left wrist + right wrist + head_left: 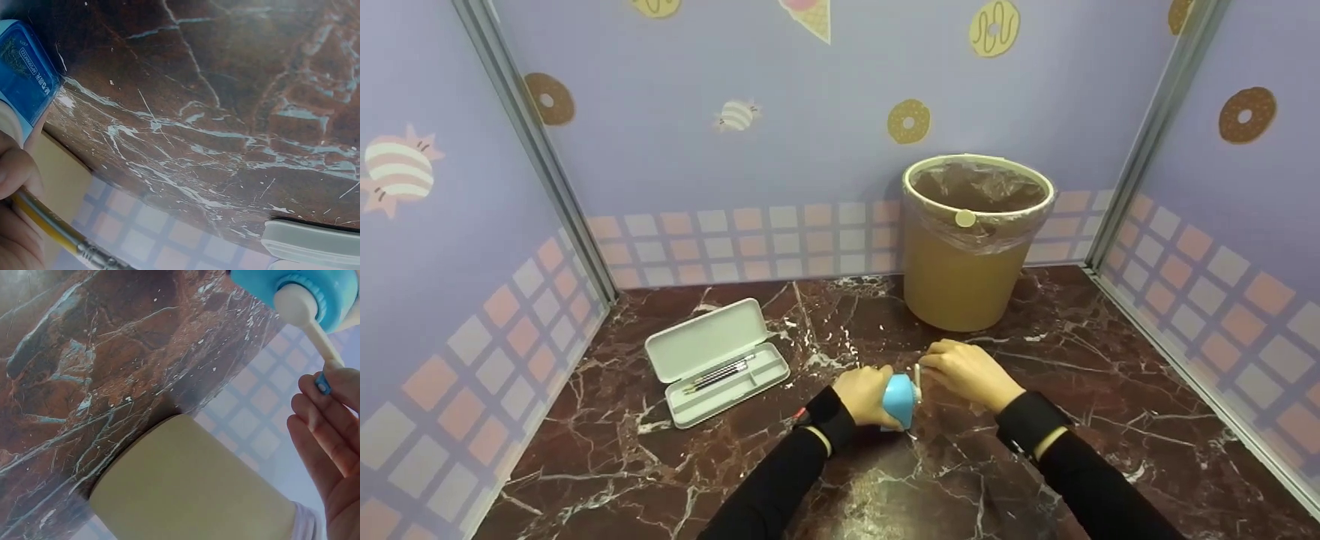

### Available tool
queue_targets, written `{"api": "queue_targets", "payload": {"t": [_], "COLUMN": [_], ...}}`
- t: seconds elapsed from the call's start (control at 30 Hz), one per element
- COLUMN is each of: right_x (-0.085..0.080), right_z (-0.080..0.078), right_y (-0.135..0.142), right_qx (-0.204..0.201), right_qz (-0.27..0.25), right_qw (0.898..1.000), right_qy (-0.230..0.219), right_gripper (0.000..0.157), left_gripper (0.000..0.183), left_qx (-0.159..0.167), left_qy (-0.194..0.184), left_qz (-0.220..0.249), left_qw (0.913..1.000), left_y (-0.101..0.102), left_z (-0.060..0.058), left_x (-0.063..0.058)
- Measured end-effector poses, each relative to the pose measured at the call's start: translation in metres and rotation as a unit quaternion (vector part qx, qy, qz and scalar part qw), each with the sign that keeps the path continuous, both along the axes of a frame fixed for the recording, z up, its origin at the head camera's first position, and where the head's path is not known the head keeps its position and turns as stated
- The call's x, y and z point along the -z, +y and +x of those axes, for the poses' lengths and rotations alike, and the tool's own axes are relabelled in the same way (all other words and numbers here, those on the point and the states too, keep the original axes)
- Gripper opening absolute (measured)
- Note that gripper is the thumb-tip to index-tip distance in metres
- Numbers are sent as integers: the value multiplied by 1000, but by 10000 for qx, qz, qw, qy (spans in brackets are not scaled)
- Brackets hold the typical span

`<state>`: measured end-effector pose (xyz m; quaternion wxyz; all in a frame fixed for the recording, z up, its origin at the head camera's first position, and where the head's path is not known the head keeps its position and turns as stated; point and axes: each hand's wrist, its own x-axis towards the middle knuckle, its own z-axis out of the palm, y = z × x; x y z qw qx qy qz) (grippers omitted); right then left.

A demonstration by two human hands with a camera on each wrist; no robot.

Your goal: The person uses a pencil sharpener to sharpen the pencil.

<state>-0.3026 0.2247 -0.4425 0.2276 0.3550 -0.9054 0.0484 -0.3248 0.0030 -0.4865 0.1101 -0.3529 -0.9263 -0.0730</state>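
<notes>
A blue pencil sharpener (898,399) with a see-through shavings box (25,73) stands on the marbled table. My left hand (861,394) grips its body from the left. A yellow-and-grey striped pencil (53,226) runs back from the sharpener beneath that hand, its metal ferrule outward and a red tip (800,412) showing by the wrist. On the other side, my right hand (969,375) pinches the knob end (322,384) of the white crank (322,342). The pencil's point is hidden inside the sharpener.
An open pale pencil case (709,360) with several pencils (720,373) lies to the left. Behind the hands stands a tan bin (964,281) lined with a clear bag. Small white scraps (847,341) are scattered across the table. Patterned walls enclose the back and sides.
</notes>
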Motion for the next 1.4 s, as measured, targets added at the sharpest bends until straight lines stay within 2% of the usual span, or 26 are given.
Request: {"api": "queue_targets", "payload": {"t": [0.17,0.47,0.63,1.0,1.4], "right_x": [2,16,22,30,33], "right_z": [-7,-17,-22,-21,-22], "right_y": [-1,-1,-3,-6,-9], "right_qx": [1,126,243,351,335], "right_qz": [-162,-211,-225,-226,-90], "right_qw": [9999,9997,9993,9985,9989], "right_qy": [-19,-63,-183,-348,-321], "right_gripper": [8,6,4,6,4], "left_gripper": [69,68,68,68,68], "left_qx": [4,27,22,63,73], "left_qy": [21,-68,18,166,-17], "left_qz": [-15,-28,9,14,37], "left_qw": [10000,10000,10000,9998,10000], "left_y": [0,2,3,2,1], "left_z": [0,1,0,2,0], "left_x": [-2,-2,-1,1,0]}}
